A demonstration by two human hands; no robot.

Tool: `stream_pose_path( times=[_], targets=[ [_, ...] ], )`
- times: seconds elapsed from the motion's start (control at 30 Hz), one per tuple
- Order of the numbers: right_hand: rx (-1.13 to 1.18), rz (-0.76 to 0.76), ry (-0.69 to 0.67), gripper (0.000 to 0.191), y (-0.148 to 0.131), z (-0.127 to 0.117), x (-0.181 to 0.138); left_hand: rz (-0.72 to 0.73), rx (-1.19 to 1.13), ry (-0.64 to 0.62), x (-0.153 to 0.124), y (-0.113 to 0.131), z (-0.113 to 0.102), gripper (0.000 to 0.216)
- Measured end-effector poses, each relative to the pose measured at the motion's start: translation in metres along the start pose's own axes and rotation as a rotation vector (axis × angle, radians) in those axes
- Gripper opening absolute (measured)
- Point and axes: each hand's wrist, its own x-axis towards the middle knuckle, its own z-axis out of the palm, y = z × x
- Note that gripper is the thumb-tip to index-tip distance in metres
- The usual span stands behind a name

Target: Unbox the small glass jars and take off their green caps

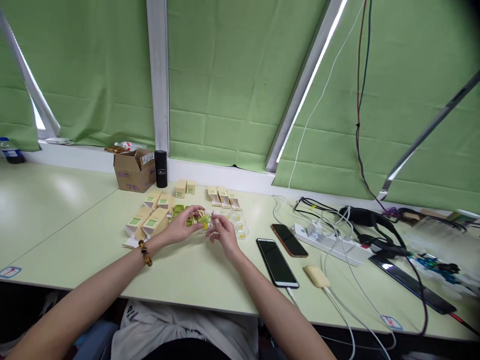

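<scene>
My left hand [182, 226], with a bead bracelet [145, 253] on the wrist, curls its fingers round a small green and yellow item [198, 220] above the pale table [187, 275]. My right hand [224, 233] pinches the same item from the right. Several small beige boxes with green labels [152, 222] lie left of the hands. More of them [224, 196] stand in a row behind. Clear plastic pieces [240, 226] lie just right of my hands.
A brown cardboard box [134, 170] and a black cylinder [161, 169] stand near the window sill. Two phones [277, 262] lie to the right, beside a power strip [330, 241], tangled cables and a black headset [369, 220]. Green blinds cover the windows.
</scene>
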Motion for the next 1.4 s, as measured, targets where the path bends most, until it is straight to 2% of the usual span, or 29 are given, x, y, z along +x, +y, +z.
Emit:
stream_pose_path(
  times=[0.1,0.2,0.33,0.43,0.53,0.67,0.77,0.83,1.0,1.2,1.27,1.4],
  targets=[
    [0.211,0.118,-0.203,0.056,-0.007,0.004,-0.004,0.004,-0.118,-0.011,0.010,0.006,-0.002,0.051],
    [0.266,0.121,-0.272,0.054,-0.016,0.006,-0.009,0.022,-0.186,-0.023,0.014,0.007,0.001,0.049],
    [0.265,0.036,-0.210,0.049,-0.019,0.007,-0.011,0.069,-0.211,0.029,0.007,-0.003,0.007,0.053],
    [0.194,-0.109,-0.087,0.054,-0.015,0.010,-0.012,0.068,-0.222,0.109,-0.002,-0.010,0.009,0.058],
    [0.011,-0.281,0.027,0.052,-0.014,0.014,-0.017,0.081,-0.228,0.145,-0.008,-0.013,0.011,0.052],
    [-0.330,-0.500,0.122,0.038,-0.016,0.014,-0.025,0.126,-0.193,0.161,-0.012,-0.013,0.014,0.041],
    [-0.457,-0.624,0.135,0.034,-0.014,0.010,-0.027,0.173,-0.113,0.201,-0.013,-0.010,0.016,0.033],
    [-0.487,-0.649,0.114,0.035,-0.012,0.008,-0.026,0.207,-0.019,0.245,-0.014,-0.008,0.016,0.029],
    [-0.413,-0.568,0.052,0.035,-0.008,0.009,-0.026,0.334,0.166,0.352,-0.014,-0.007,0.014,0.025],
    [-0.049,-0.330,-0.088,0.041,-0.007,0.009,-0.020,0.469,0.252,0.268,-0.016,-0.008,0.016,0.024],
    [0.060,-0.238,-0.142,0.049,-0.006,0.007,-0.016,0.448,0.249,0.257,-0.016,-0.006,0.016,0.023],
    [0.192,-0.079,-0.210,0.062,-0.001,0.004,-0.011,0.306,0.207,0.268,-0.013,-0.005,0.014,0.019]
  ],
)
